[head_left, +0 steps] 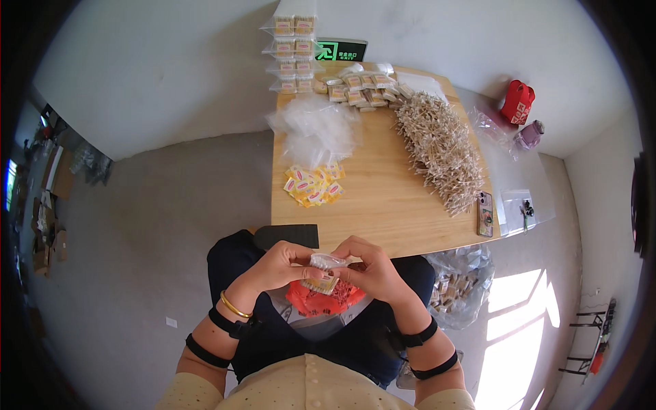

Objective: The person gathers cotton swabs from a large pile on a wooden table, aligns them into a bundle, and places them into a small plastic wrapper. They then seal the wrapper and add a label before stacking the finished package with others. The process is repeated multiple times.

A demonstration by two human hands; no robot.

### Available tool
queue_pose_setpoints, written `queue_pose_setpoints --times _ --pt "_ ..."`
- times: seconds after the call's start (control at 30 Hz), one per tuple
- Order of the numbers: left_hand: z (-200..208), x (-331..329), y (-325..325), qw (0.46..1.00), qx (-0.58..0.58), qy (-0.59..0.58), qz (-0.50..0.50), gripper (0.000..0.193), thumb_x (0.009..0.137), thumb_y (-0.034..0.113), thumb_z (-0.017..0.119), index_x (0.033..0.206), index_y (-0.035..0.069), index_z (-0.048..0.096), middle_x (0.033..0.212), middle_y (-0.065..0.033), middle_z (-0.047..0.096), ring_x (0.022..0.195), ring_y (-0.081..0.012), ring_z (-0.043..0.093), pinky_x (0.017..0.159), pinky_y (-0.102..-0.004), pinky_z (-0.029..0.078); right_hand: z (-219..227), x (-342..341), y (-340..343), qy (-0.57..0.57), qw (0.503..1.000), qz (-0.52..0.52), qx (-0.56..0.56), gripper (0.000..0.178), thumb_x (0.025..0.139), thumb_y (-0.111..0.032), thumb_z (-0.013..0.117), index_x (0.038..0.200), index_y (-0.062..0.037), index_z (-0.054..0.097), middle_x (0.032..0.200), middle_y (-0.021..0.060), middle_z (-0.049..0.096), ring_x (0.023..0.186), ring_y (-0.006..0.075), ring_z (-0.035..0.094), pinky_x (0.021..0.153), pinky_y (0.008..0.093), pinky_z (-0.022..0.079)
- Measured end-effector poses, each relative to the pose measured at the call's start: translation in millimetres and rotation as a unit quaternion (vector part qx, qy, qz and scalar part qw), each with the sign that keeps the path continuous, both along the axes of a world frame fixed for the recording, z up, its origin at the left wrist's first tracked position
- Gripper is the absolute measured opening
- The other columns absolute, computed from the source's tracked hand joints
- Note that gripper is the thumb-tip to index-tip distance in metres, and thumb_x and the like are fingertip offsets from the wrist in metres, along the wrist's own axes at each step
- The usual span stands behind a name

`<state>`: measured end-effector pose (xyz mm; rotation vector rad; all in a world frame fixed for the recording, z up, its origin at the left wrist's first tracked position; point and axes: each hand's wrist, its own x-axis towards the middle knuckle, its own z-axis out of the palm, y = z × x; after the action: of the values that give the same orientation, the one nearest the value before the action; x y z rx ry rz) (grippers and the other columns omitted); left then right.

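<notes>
Over my lap, both hands pinch a small clear bag of cotton swabs (320, 281) with white tips at its top and a yellowish label lower down. My left hand (277, 265) grips it from the left, thumb across the front. From the right, my right hand (372, 268) holds the bag's upper edge between thumb and fingers. Just below the bag, a red plastic bag (307, 301) lies between my legs. On the table ahead sit a heap of yellow and white label cards (314, 184), a pile of clear plastic bags (318, 130) and a large mound of loose cotton swabs (437, 147).
Filled swab packs (362, 89) lie at the back of the wooden table (383, 184), with stacked packs (294, 51) at its far left corner. A phone (484, 213) rests near the right edge. A large clear bag of packs (461, 287) stands beside my right knee.
</notes>
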<state>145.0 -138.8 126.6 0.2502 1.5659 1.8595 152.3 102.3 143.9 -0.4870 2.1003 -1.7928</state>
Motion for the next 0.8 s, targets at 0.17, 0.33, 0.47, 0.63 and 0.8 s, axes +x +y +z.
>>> queue_pose_setpoints --times 0.17,0.33,0.47,0.63,0.8 --pt "12.3 26.2 17.8 0.992 -0.026 0.096 0.072 0.029 0.093 0.014 0.078 0.115 -0.002 0.069 0.100 -0.0015 0.074 0.093 -0.0049 0.066 0.083 -0.0241 0.053 2.4 7.1 -1.1 0.062 0.996 -0.057 0.027 0.026 0.089 -0.008 0.078 0.111 0.0019 0.070 0.108 0.0061 0.065 0.102 0.0179 0.063 0.094 0.0331 0.049" --pt "20.5 40.9 20.7 0.989 -0.010 0.112 0.092 0.029 0.092 0.016 0.079 0.113 -0.001 0.069 0.095 0.0003 0.071 0.086 -0.0032 0.061 0.078 -0.0238 0.052 24.0 17.4 -9.8 0.089 0.996 -0.029 -0.011 0.029 0.097 -0.013 0.069 0.123 0.0001 0.069 0.117 0.0083 0.064 0.109 0.0162 0.060 0.099 0.0311 0.046" --pt "17.7 49.4 16.0 0.990 -0.034 0.128 0.058 0.026 0.092 0.015 0.079 0.110 -0.001 0.070 0.092 0.0015 0.070 0.084 -0.0031 0.061 0.076 -0.0230 0.052 24.6 27.3 -19.3 -0.104 0.981 0.017 -0.163 0.036 0.103 -0.018 0.062 0.133 0.0005 0.062 0.127 0.0088 0.062 0.118 0.0156 0.058 0.105 0.0318 0.045" --pt "32.7 56.0 14.8 0.983 -0.061 0.161 0.057 0.023 0.092 0.012 0.078 0.108 -0.003 0.071 0.093 0.0000 0.071 0.084 -0.0033 0.061 0.076 -0.0225 0.052 22.5 32.3 -16.7 -0.191 0.956 0.052 -0.215 0.041 0.104 -0.018 0.061 0.140 0.0006 0.054 0.131 0.0074 0.062 0.122 0.0157 0.058 0.107 0.0330 0.045" --pt "18.8 53.8 12.7 0.982 0.021 0.138 0.129 0.024 0.093 0.007 0.075 0.114 -0.002 0.068 0.104 -0.0050 0.073 0.097 -0.0101 0.068 0.088 -0.0275 0.055 20.4 35.0 -12.0 -0.104 0.968 0.000 -0.229 0.034 0.101 -0.011 0.065 0.133 -0.0007 0.060 0.123 0.0059 0.066 0.114 0.0138 0.061 0.101 0.0315 0.048"
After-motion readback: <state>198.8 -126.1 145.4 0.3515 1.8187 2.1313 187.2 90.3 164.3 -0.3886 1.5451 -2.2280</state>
